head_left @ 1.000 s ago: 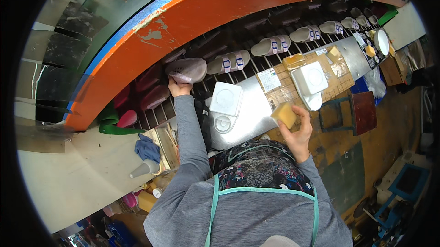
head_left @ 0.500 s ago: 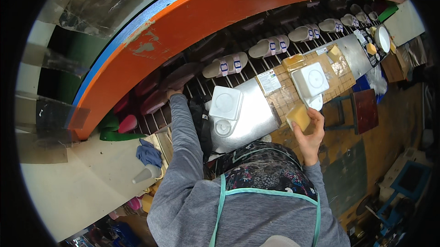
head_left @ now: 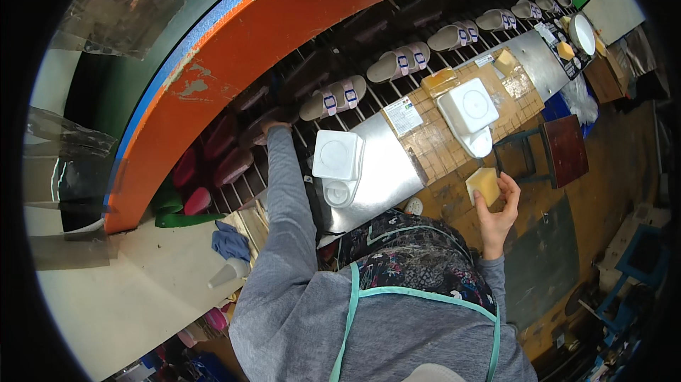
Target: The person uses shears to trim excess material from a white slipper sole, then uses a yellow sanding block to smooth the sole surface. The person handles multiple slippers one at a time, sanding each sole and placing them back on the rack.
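While the right hand (head_left: 499,214) pinches a yellow sponge (head_left: 482,185) between thumb and fingertips, the left hand (head_left: 276,126) reaches out to about half past nine of it, beside a dark shoe piece (head_left: 259,126); shadow hides its fingers, so I cannot tell whether they grasp that piece. Taking the sponge as the dial's centre, a white container (head_left: 469,107) with a rounded projecting end stands at twelve on a brown board (head_left: 441,155), and its contents cannot be seen. Touching or just beside it, toward its eleven, lies a yellow block (head_left: 439,82). Between nine and ten, a matching white container (head_left: 336,154) sits on a metal sheet (head_left: 389,169), its contents hidden too. At one, farther off, a white bowl (head_left: 582,35) is tipped toward the camera, too small to judge for contents. Pale sandals (head_left: 389,68) line the rack from ten round to one.
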Available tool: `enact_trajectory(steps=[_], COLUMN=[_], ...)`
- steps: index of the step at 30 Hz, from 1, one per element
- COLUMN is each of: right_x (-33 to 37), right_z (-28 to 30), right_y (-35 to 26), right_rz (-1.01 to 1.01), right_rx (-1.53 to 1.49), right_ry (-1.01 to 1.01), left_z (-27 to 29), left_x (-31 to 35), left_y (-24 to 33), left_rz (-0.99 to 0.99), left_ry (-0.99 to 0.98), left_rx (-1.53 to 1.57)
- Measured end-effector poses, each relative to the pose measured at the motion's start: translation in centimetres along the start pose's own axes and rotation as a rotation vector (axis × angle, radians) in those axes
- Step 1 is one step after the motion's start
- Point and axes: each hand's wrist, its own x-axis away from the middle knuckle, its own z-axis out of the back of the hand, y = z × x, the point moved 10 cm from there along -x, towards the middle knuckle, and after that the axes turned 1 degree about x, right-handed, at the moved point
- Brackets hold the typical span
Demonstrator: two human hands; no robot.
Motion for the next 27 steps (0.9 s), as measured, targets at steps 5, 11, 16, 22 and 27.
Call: enact_trajectory(steps=[5,11,16,22,27], right_x=[1.1,1.6,0.8,-3.0,-5.0], right_z=[2.1,2.4,0.9,0.1,-2.0], right_y=[1.6,7.2,9.6,9.7,10.8], right_rz=[0.012,-0.136,-0.062,0.2,0.306], right_rx=[0.072,0.131,-0.008,0.235,0.363], right_ry=[0.072,0.053,0.041,0.103,0.059], left_z=[-1.9,-9.7,-12.1,-12.6,-5.4], left_x=[2.4,14.6,19.4,32.2,42.4], left_y=[2.6,-5.2,-3.8,4.7,6.5], left_rz=[-0.34,-0.482,-0.428,-1.012,-0.355], left_ry=[0.174,-0.4,-0.569,-0.964,-1.492], left_rx=[-0.702,-1.82,-1.793,-1.207,-0.318])
